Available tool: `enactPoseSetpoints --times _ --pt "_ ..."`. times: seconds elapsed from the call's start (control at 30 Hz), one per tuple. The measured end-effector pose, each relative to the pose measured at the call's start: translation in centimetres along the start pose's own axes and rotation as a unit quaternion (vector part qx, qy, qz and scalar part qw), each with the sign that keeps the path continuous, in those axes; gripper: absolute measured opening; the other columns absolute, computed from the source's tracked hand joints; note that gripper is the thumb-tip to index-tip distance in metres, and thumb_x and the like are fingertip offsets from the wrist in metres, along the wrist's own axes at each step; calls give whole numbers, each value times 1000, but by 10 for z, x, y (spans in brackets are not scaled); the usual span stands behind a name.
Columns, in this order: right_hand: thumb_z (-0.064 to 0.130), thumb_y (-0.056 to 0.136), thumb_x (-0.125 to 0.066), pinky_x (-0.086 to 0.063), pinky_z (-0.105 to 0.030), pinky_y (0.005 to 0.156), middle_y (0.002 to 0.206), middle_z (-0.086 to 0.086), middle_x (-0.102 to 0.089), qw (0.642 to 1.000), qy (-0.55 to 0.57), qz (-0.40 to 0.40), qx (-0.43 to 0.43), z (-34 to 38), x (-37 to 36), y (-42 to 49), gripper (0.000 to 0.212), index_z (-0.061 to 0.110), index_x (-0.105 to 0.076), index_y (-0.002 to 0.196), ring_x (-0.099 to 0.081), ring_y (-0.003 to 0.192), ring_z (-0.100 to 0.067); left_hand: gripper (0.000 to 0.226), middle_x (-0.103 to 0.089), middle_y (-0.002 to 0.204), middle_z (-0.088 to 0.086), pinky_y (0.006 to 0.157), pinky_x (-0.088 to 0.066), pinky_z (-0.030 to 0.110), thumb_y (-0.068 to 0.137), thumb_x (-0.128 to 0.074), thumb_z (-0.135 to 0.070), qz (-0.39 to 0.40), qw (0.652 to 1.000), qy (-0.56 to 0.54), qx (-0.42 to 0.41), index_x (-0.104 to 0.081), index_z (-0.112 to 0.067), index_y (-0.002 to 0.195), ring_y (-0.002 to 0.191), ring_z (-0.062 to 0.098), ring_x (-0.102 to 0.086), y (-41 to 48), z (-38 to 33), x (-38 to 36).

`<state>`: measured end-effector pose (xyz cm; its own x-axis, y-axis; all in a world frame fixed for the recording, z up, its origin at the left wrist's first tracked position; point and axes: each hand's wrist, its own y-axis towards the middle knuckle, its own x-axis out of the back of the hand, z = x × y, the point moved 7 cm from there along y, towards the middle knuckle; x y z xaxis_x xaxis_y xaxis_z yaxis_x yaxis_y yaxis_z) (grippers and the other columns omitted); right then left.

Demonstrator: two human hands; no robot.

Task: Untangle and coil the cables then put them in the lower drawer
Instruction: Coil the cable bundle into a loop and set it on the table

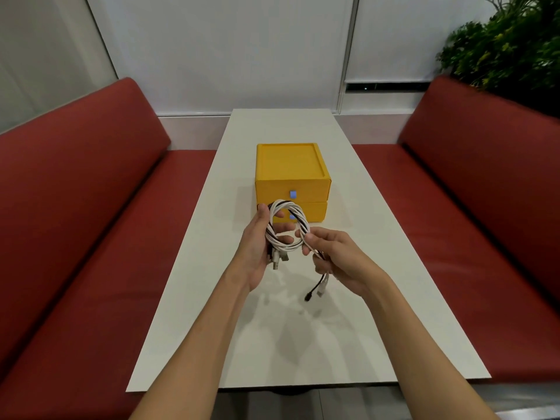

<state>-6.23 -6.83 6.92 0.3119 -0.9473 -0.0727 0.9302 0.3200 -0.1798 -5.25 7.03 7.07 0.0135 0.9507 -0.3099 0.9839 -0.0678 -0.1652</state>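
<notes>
A bundle of white and black cables forms a round coil held above the white table. My left hand grips the coil's left side, with USB plugs hanging below its palm. My right hand pinches the coil's right side, and loose cable ends with a black and a white plug dangle under it. Just behind the coil stands a yellow two-drawer box. Both drawers are closed; the lower drawer is partly hidden by the coil.
Red padded benches run along both sides of the narrow table. A green plant stands at the far right behind the right bench. A white wall closes the far end.
</notes>
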Motion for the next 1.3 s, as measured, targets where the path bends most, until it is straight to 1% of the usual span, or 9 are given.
enactPoseSetpoints --times 0.33,0.43,0.57,0.67,0.77,0.87,1.03,1.23,1.3 --pt "24 86 -65 -21 -21 46 52 6 -39 991 -100 -92 8 7 6 -4 19 9 -76 88 -26 47 -10 42 -62 66 -1 50 -43 23 97 -44 -48 -75 985 157 -8 -64 -14 84 57 14 -56 3 9 23" --pt "28 86 -67 -28 -17 47 58 1 -44 978 -192 -82 29 12 7 -5 25 5 -75 84 -34 49 -7 35 -72 83 8 65 -57 27 100 -45 -37 -39 988 143 33 -65 -8 99 73 18 -70 2 12 27" --pt "27 86 -65 -25 -32 58 63 -10 -36 956 -280 -63 59 21 4 0 35 -8 -65 79 -31 61 -20 24 -67 114 1 94 -49 31 93 -58 -35 -9 957 284 -62 -63 -25 114 107 14 -62 6 -19 22" --pt "27 87 -64 -25 -33 60 64 -10 -36 951 -299 -38 69 27 -1 3 36 -7 -65 79 -29 62 -21 34 -65 114 -11 92 -44 21 91 -59 -43 78 916 382 -98 -63 -27 121 108 4 -59 2 -35 -3" --pt "28 89 -64 -31 -30 62 65 -9 -46 956 -283 -3 78 40 -4 0 21 11 -76 83 -37 64 -19 22 -67 86 -16 71 -46 18 93 -56 -42 133 880 446 -97 -71 -26 98 79 3 -61 -2 -37 -14" --pt "31 89 -65 -28 -19 49 57 2 -44 960 -268 27 76 55 0 -6 25 8 -75 95 -34 50 -6 28 -58 64 -6 52 -38 18 93 -57 -35 147 916 364 -82 -69 -13 79 54 10 -46 -4 -42 -11" --pt "20 85 -67 -37 -18 53 66 -1 -59 978 -161 89 94 67 26 -9 27 14 -67 112 -45 58 -11 27 -46 66 4 43 -31 15 93 -56 -24 137 979 151 -18 -67 -7 75 46 6 -30 -4 -46 2" --pt "25 83 -64 -45 -26 68 91 -12 -67 980 114 118 112 45 3 9 30 6 -73 105 -45 64 -22 24 -47 59 -1 37 -30 11 85 -55 -29 118 987 -113 11 -57 -6 78 41 2 -30 -3 -43 -11" --pt "26 87 -55 -45 -21 56 85 -11 -66 974 180 100 91 39 -5 14 29 6 -74 96 -45 58 -15 24 -47 59 -2 39 -31 11 88 -53 -30 92 980 -177 10 -55 -7 80 39 1 -31 1 -36 -12"
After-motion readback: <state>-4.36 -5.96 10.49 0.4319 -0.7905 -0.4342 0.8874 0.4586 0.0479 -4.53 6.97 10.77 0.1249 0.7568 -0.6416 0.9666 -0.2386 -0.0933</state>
